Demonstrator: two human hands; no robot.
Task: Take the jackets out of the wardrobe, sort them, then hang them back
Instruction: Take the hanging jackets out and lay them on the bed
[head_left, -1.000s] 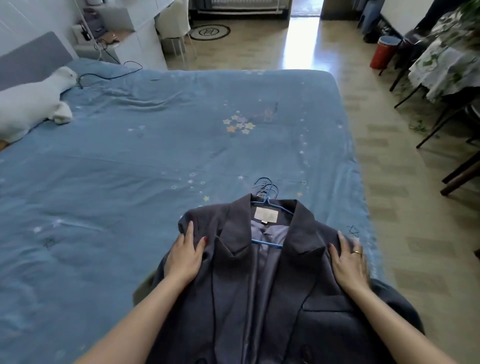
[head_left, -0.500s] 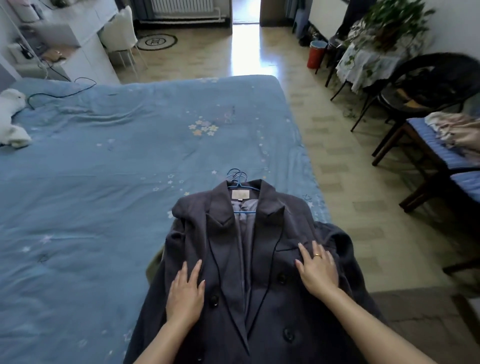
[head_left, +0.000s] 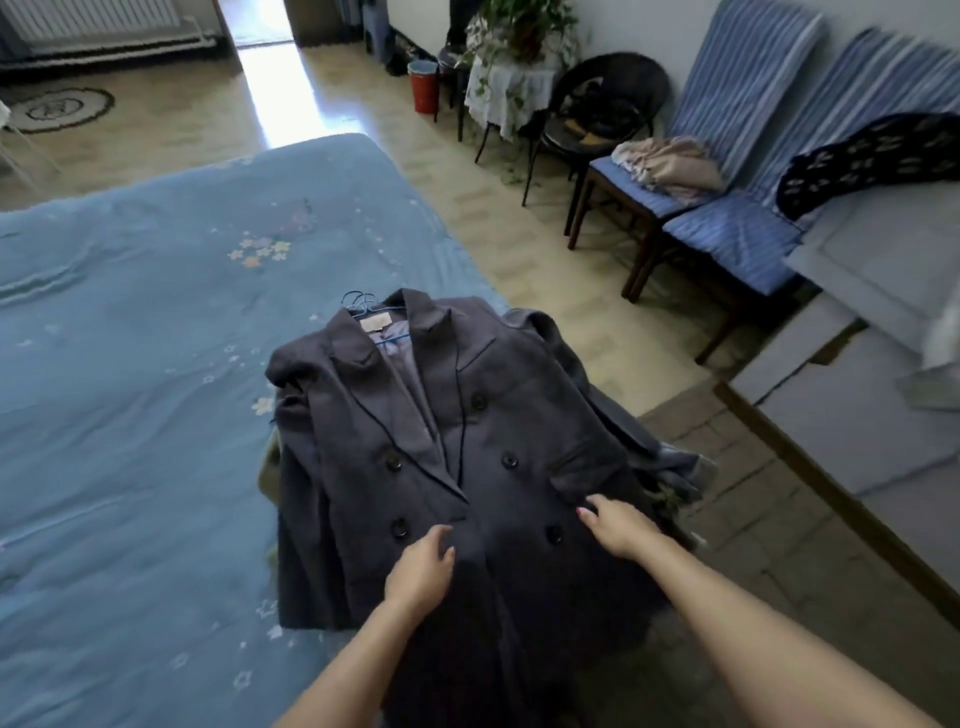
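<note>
A dark grey double-breasted jacket (head_left: 457, 431) lies face up on the corner of the blue bed (head_left: 130, 364), on top of other garments whose edges show under it. Blue hanger hooks (head_left: 358, 303) stick out at its collar. My left hand (head_left: 421, 569) rests flat on the jacket's lower front, by the lowest left button. My right hand (head_left: 615, 525) lies on the lower right front below the pocket flap, fingers relaxed. Neither hand grips the cloth.
Right of the bed runs a tiled floor strip. Beyond it stand two blue-striped cushioned chairs (head_left: 727, 239), one bearing folded pale clothes (head_left: 670, 163), a black round chair (head_left: 597, 119), a plant table and a red bin (head_left: 425, 85). A grey cabinet (head_left: 862, 322) is at the right edge.
Both hands have slid down the jacket from the shoulders to the lower front. My view has swung right, bringing the chairs and cabinet into sight.
</note>
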